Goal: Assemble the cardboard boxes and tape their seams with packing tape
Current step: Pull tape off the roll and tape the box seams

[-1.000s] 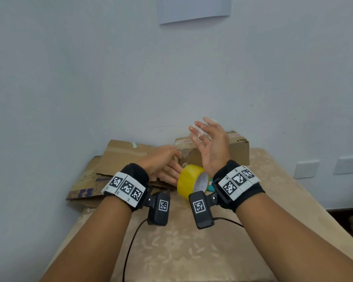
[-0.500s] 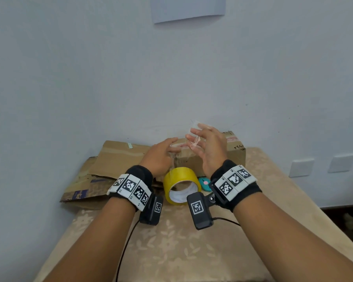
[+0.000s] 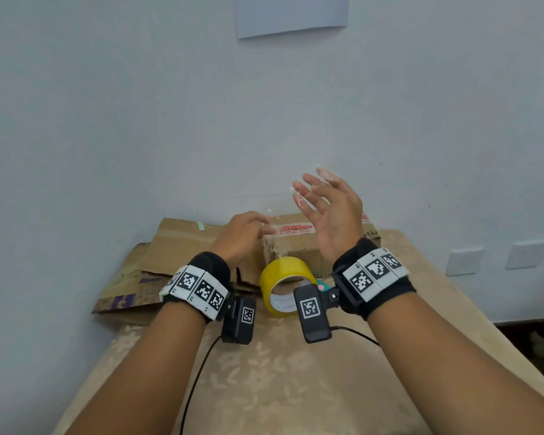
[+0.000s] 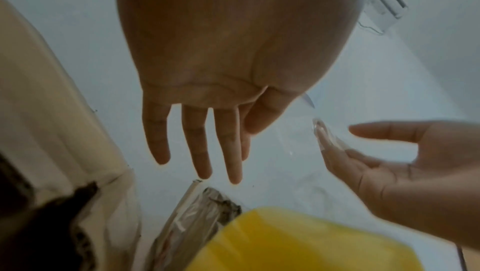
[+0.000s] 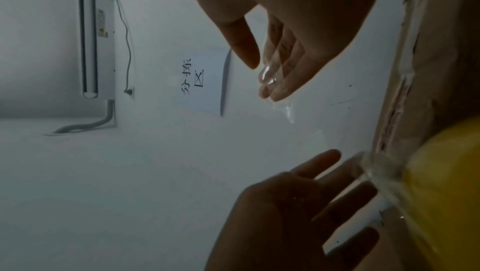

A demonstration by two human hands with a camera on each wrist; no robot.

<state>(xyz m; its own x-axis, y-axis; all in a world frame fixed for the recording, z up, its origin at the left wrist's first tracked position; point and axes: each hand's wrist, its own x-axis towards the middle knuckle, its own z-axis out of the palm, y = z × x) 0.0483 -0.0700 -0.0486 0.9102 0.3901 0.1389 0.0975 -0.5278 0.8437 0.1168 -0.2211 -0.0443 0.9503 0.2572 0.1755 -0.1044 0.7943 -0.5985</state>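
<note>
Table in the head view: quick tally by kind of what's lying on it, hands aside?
Assembled box: 1
Flattened cardboard: at least 1; the pile's layers can't be told apart
Yellow tape roll: 1
Teal item: 1, mostly hidden
Total: at least 4

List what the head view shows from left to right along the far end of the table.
Flattened cardboard → left hand → yellow tape roll → right hand, clear tape stuck on its fingers → wall sockets.

Pale wall [image 3: 107,120] standing behind a floral worktop [image 3: 280,387]

A paper sheet [image 3: 291,14] is hanging high up; two wall sockets [image 3: 464,261] are sitting at right.
</note>
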